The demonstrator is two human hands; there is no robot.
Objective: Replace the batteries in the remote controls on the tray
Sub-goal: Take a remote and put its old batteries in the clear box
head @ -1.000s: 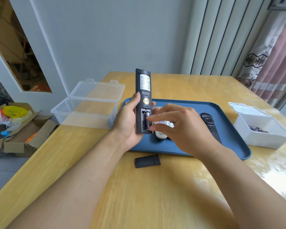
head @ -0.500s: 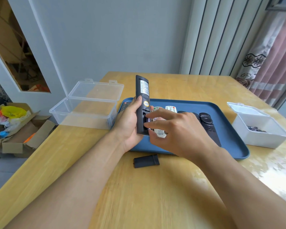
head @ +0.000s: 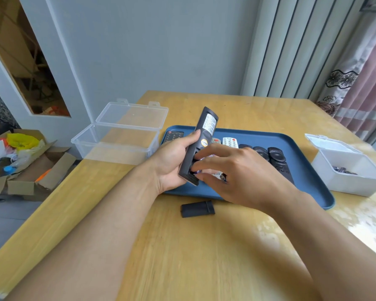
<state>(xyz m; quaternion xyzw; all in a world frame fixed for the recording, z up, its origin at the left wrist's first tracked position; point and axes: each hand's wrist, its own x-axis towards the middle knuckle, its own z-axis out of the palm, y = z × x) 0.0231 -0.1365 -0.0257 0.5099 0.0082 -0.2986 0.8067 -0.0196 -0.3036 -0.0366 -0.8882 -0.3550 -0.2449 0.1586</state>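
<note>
Wooden table [head: 182, 246] carries the tray [head: 302, 153]; above its left end your left hand [head: 172, 161] clasps the remote [head: 201, 140], now tilted, long axis leaning up and rightward, label end high. Your right hand [head: 237, 172] pinches a battery [head: 197, 170] at the open compartment, lifting free. Cover [head: 197, 209] lies just before the tray.

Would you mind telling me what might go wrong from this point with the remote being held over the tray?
The right hand is pinching a battery out of the tilted black remote that the left hand holds; it could slip and fall among the remotes on the blue tray. The loose battery cover near the right forearm could get knocked away.
</note>
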